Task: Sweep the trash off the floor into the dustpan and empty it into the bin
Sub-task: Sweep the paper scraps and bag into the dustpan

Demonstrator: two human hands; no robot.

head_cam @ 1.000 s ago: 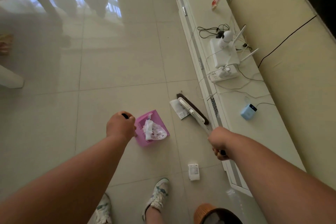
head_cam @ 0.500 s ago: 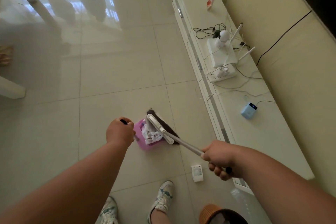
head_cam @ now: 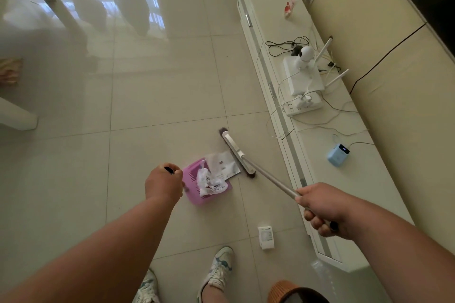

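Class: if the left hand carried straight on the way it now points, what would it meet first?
Probably the pink dustpan, whose handle the left hand grips; just beyond lies the crumpled white bag. Depth is uncertain.

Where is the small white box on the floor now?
The small white box lies on the floor, below the right hand, between the shoe and the cabinet.

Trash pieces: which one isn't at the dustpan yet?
The small white box, lying alone on the floor near the shoes. The crumpled bag sits in the pink dustpan; the flat wrapper lies at its mouth.

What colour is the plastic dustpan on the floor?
Purple-pink plastic dustpan, seen best in the head view.
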